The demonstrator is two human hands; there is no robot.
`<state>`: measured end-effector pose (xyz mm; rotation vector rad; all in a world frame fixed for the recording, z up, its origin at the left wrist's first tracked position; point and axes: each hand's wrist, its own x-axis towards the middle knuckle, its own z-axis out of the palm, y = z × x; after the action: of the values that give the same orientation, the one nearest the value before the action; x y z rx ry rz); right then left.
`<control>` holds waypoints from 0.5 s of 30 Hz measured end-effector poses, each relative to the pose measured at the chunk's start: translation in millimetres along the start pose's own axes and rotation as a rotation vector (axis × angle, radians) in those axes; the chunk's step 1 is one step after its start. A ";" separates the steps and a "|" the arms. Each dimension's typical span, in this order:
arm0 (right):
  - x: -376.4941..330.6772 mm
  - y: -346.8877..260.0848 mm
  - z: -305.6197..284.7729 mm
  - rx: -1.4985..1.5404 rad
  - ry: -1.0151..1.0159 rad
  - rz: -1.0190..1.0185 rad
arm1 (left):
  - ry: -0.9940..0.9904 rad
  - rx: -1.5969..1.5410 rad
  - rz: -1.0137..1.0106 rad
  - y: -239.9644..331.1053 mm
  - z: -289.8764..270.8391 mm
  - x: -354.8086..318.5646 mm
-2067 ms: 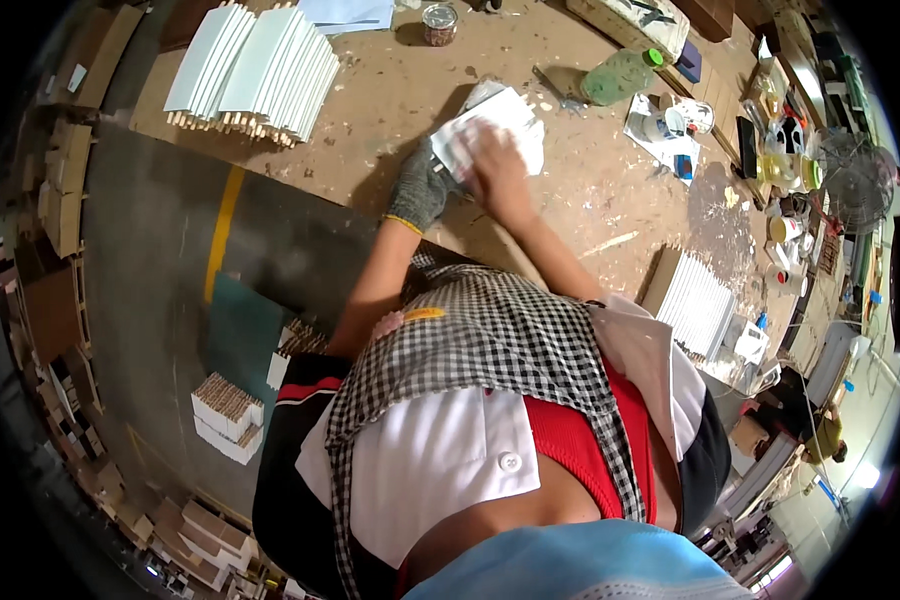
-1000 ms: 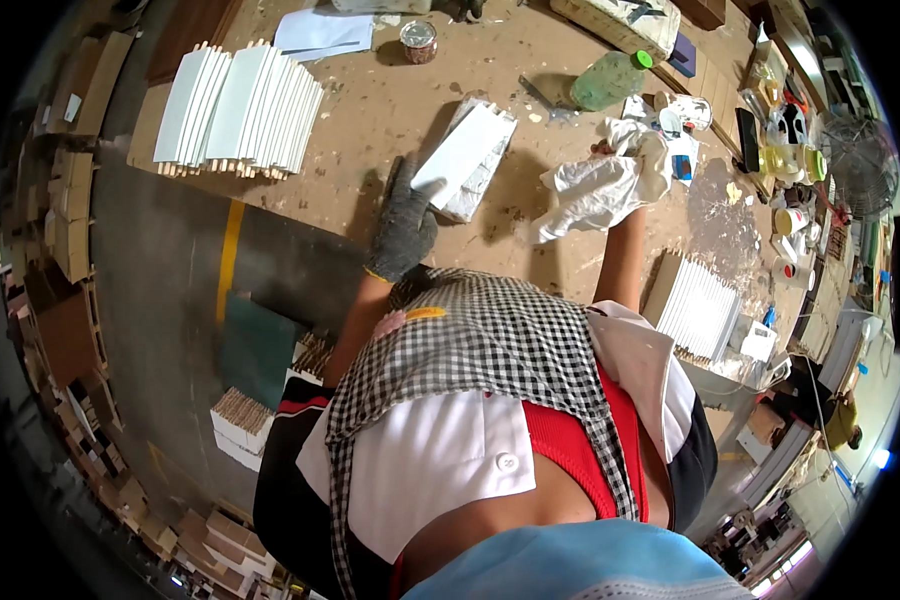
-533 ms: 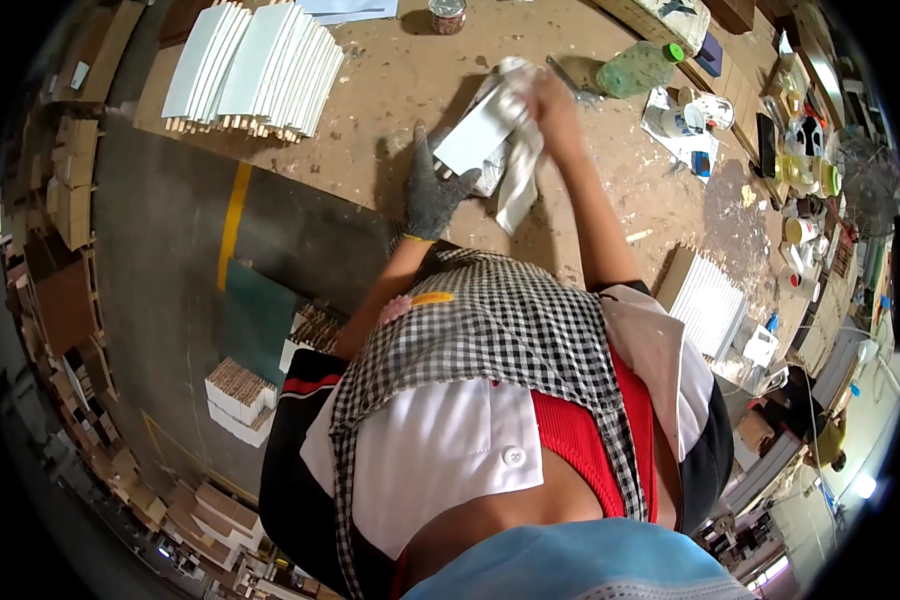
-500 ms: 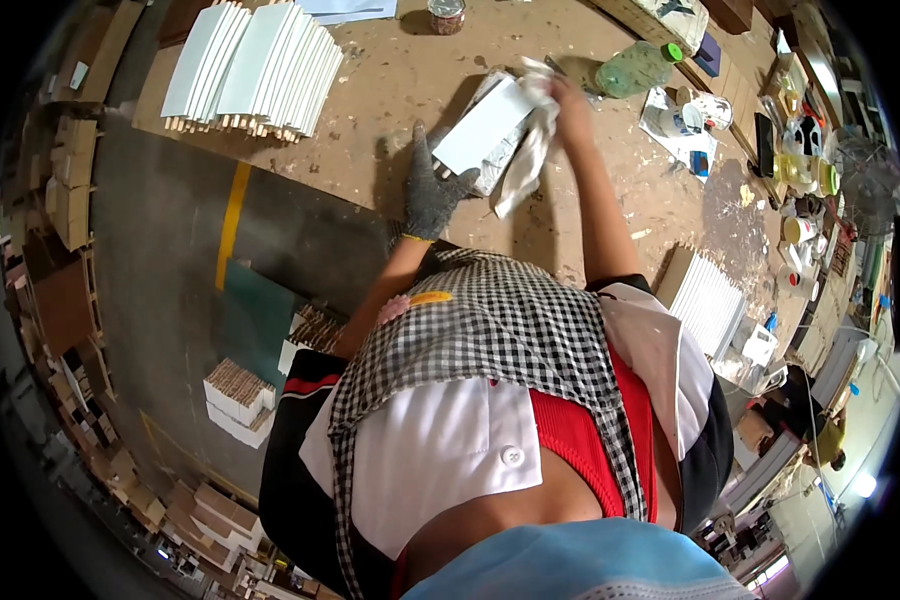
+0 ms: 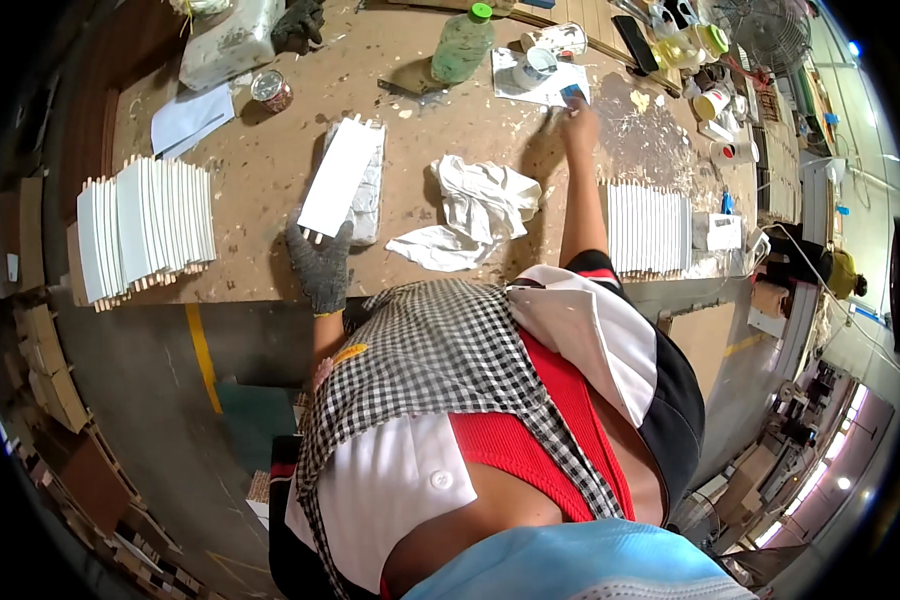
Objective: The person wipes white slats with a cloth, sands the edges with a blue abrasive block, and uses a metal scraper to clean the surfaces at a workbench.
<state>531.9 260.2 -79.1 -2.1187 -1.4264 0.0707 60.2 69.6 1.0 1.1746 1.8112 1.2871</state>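
My left hand, in a dark grey knit glove, grips the near end of a white wooden slat with pegs at its ends. The slat rests at a slant on a grey wrapped block. My bare right hand reaches forward, fingers closed at a small blue object on the edge of a white sheet; its kind is not clear. Between my hands lies a crumpled white rag, touched by neither.
Stacked white slats stand at the left and right of the worktable. Farther back are a tin, a flat dark tool, a green-capped bottle and a white cup.
My right hand has let go of the rag, now on the table, and moved right to the blue object. The view has turned rightward. My left hand still holds the slat.
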 end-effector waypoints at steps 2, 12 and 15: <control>13.4 15.7 3.6 -0.107 0.130 -0.049 | -0.022 -0.059 0.101 -2.7 -5.2 4.9; 15.0 7.3 -28.5 1.545 -0.582 0.745 | -0.119 -0.456 -0.210 12.7 -0.9 26.3; -18.2 -49.9 -51.7 1.576 -0.788 0.639 | -0.086 -0.630 -0.267 6.4 4.4 29.6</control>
<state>500.6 235.3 -16.7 -0.9880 -0.4272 1.7404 53.7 99.1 5.8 0.6080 1.2936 1.4648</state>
